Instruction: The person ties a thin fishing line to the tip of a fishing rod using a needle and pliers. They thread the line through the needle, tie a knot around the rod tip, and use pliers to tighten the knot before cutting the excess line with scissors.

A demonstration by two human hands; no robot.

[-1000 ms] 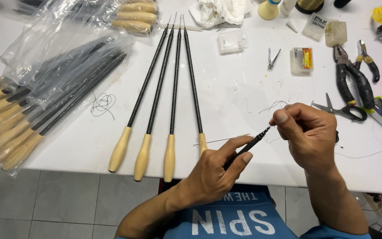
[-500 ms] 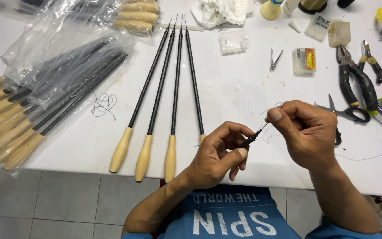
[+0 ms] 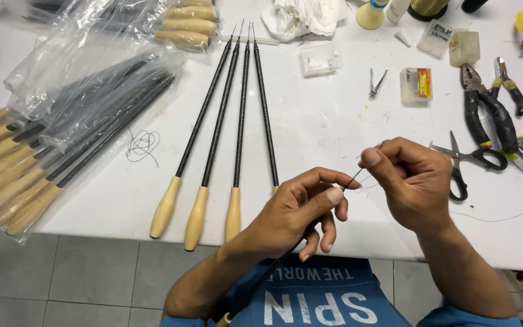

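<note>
Thin rod tip pinched between both your hands, above the table's near edge.

Your left hand (image 3: 301,209) closes its fingers on the slim black rod (image 3: 351,180) near its tip; your right hand (image 3: 410,181) pinches the tip end and a fine thread (image 3: 370,181). The rod looks light, stiff but whippy and likely fragile, so grip just behind the tip. Four wooden-handled rods (image 3: 237,121) lie on the white table (image 3: 310,127), with scissors (image 3: 464,160) to the right.

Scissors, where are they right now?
In the head view the scissors lie on the white table, right side, just beyond the right hand, below the black-handled pliers; neither hand touches them.
</note>
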